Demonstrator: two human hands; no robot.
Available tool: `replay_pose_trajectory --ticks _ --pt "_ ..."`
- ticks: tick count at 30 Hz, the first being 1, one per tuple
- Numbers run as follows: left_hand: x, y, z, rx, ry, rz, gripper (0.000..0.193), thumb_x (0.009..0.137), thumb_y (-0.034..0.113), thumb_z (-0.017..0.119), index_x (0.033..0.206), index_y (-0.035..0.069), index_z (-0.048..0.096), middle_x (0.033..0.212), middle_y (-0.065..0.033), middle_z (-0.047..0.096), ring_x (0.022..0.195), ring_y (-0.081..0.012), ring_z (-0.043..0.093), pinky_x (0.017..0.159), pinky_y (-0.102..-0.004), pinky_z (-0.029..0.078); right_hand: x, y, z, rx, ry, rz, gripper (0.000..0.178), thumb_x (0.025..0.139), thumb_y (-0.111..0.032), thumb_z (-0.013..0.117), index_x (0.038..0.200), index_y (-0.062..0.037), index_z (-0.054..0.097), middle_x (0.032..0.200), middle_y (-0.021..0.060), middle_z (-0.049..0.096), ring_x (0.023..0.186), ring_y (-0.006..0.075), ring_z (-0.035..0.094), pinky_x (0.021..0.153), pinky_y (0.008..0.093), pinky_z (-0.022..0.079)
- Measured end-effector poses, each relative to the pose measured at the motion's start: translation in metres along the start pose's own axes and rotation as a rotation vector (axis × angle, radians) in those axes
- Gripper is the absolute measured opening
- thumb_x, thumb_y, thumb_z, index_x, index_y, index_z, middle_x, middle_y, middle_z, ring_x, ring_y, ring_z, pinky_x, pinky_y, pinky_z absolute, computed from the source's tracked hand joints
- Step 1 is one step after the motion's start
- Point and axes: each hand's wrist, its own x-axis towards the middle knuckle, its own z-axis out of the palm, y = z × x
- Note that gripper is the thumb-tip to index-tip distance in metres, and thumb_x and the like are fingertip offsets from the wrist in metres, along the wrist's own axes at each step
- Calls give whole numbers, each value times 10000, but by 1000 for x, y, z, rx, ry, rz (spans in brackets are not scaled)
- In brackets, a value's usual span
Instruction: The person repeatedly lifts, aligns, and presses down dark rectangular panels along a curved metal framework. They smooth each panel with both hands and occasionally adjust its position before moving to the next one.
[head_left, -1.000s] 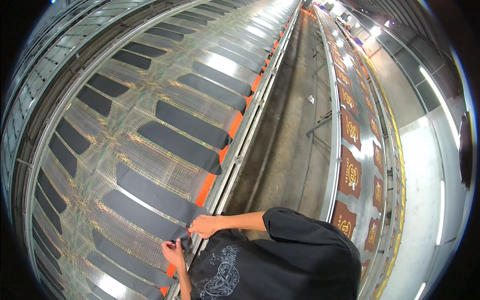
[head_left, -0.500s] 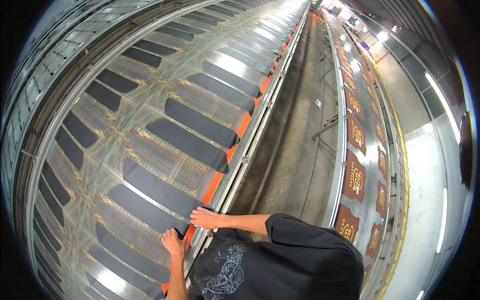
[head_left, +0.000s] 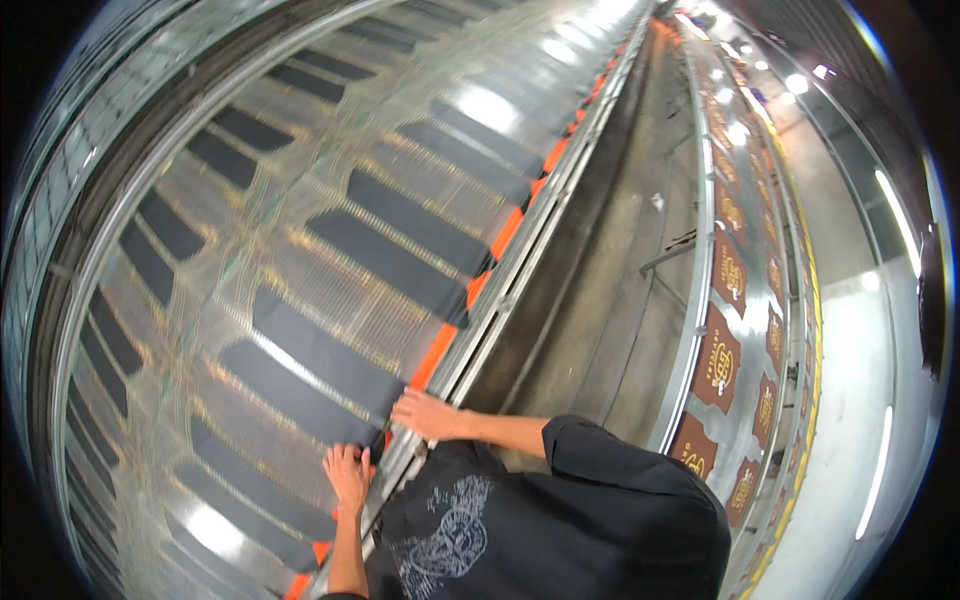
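Two long dark fabric pieces lie side by side on the long table, their near ends reaching its orange-lined edge. My right hand (head_left: 428, 413) lies at the edge, fingers stretched over the end of the farther dark piece (head_left: 330, 345). Just nearer, beside the end of the other dark piece (head_left: 285, 390), is my left hand (head_left: 347, 477), its fingers spread over the table surface. Motion blur softens both hands, and the fingertips' exact contact with the cloth is hard to make out.
More dark pieces (head_left: 400, 265) run in pairs along the table, over a surface covered with thin coloured lines. A metal rail (head_left: 505, 300) borders the edge. Across a floor aisle (head_left: 590, 300), a second table carries brown printed pieces (head_left: 717, 358).
The view has shifted a little and blurred. My right hand has slid slightly right, toward the rail, and its fingers cover less of the cloth. My left hand stays close to the same piece.
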Motion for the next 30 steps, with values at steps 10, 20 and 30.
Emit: replay_pose_trajectory --ticks 10,20,30 --pt "7 18 10 -47 60 -104 394 809 269 860 959 56 565 1569 -245 411 1496 -485 318 1222 -609 260 -6 4 -10 29 -38 66 454 1049 -392 540 1298 -20 615 1206 132 631 1217 302 574 1185 503 322" --pt "16 30 18 37 53 -154 370 789 193 868 926 63 550 1568 -233 403 1482 -463 342 1223 -593 268 1 -18 -19 -77 -311 252 435 994 -410 586 938 4 708 981 201 715 1042 377 672 957 561 470" --pt "18 37 19 42 59 -202 375 754 141 873 884 65 529 1554 -229 411 1476 -474 349 1216 -597 274 -40 173 -98 -300 -96 513 392 1010 -324 505 971 -29 760 1020 177 729 1046 348 676 1073 565 400"
